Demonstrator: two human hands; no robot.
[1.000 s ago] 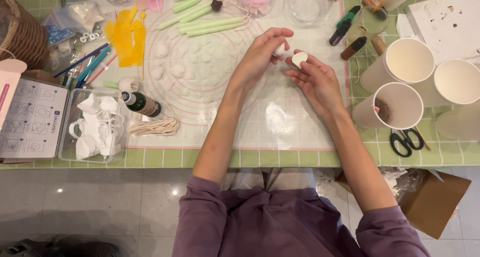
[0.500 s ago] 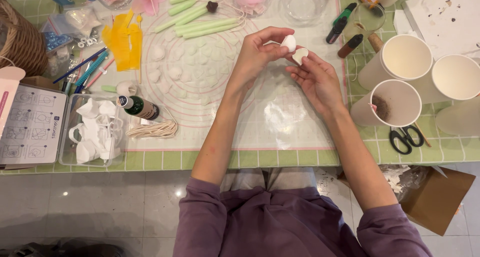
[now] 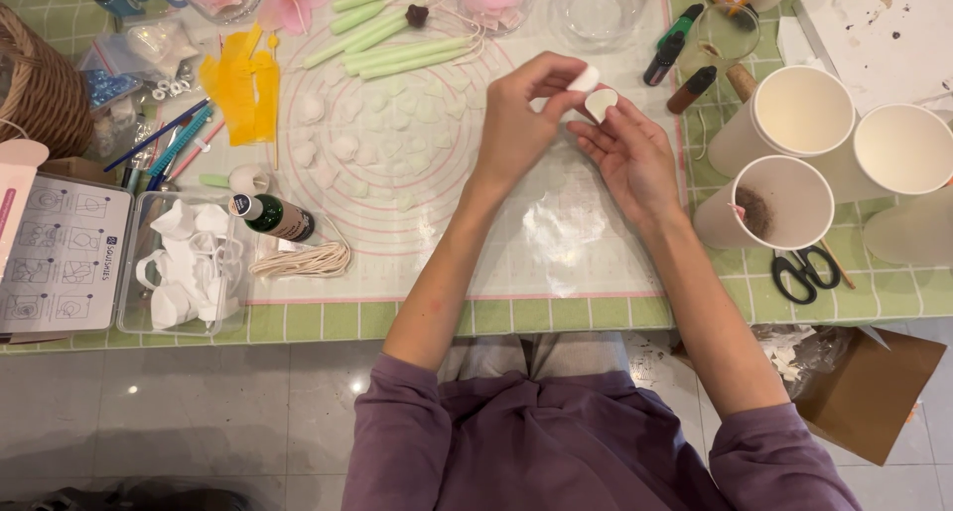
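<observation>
My left hand [image 3: 524,114] pinches a small white clay lump [image 3: 584,78] between thumb and fingertips. My right hand [image 3: 627,151] holds a thin white clay petal [image 3: 600,103] on its fingertips, touching the left hand's fingers. Both hover over a translucent mat with pink circles [image 3: 417,223]. Several white clay petals [image 3: 342,146] lie on the mat's left part. Pale green clay stems [image 3: 397,49] lie at the mat's far edge.
Three paper cups [image 3: 794,109] stand at right, with black scissors [image 3: 804,273] below them. A clear box of white cutters [image 3: 189,263], a green bottle [image 3: 273,216] and coiled string [image 3: 303,261] sit at left. A wicker basket [image 3: 40,84] is far left, and glass jars [image 3: 596,9] stand at the back.
Both hands have stayed together over the mat. The fingers shifted slightly on the white clay pieces, and the view moved a little.
</observation>
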